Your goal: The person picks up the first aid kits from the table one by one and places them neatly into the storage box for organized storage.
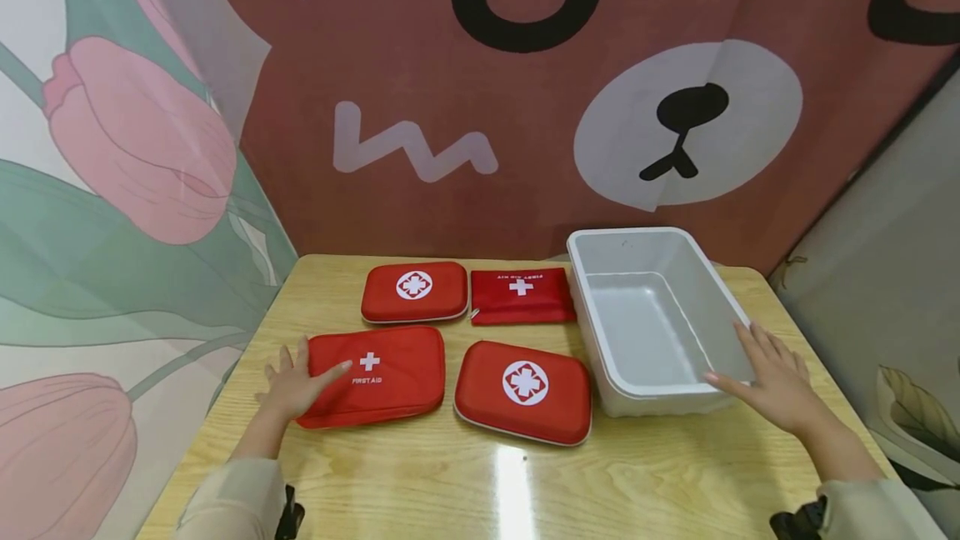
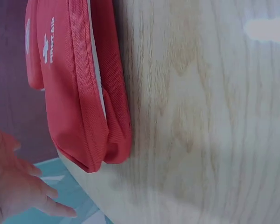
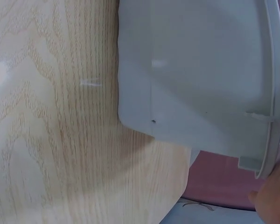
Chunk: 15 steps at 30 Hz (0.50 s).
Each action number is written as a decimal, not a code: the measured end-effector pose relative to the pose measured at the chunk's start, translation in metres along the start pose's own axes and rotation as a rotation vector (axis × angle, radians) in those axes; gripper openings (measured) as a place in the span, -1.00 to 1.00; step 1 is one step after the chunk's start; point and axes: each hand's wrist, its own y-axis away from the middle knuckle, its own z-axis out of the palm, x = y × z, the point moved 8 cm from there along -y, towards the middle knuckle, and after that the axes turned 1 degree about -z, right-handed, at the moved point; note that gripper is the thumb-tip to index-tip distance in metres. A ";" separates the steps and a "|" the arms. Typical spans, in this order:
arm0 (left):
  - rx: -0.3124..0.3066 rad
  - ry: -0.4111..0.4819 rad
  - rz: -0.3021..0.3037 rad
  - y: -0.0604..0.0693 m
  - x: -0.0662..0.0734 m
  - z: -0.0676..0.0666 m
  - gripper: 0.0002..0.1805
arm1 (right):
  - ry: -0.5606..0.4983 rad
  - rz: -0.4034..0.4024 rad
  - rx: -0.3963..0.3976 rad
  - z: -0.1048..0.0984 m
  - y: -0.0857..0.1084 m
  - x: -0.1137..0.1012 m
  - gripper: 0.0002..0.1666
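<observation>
Here, a red soft fabric pouch with a white cross and the words FIRST AID (image 1: 405,377) is laid flat on the left part of a pale wood-grain table (image 1: 420,482). Its left end is flanked by the left hand (image 1: 291,386), whose fingers are spread wide; the thumb is stretched out over the pouch's top, though whether the cloth is touched cannot be told.

At the table's right side, a light grey, open-topped plastic bin with rounded corners (image 1: 660,405) is placed. Its near right corner is met in the head view by the right hand (image 1: 776,386), also opened wide; firm contact cannot be made out.

Between pouch and bin, a red hard-shell case with a round white emblem (image 1: 555,394) is set slightly askew. Behind, a similar red zipped case (image 1: 382,294) is placed just beside a flat, dark-red pouch with inverted lettering (image 1: 491,298), by which the bin is neared.

The table is backed by a brown bear-face wall covering (image 1: 420,82).
</observation>
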 end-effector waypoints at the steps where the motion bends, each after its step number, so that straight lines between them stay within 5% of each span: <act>1: -0.001 0.013 -0.011 -0.001 -0.002 0.000 0.17 | -0.001 -0.007 0.007 -0.001 0.001 0.000 0.02; 15: -0.012 0.207 -0.056 -0.002 -0.015 0.010 0.19 | -0.078 -0.031 0.068 -0.003 0.008 0.010 -0.08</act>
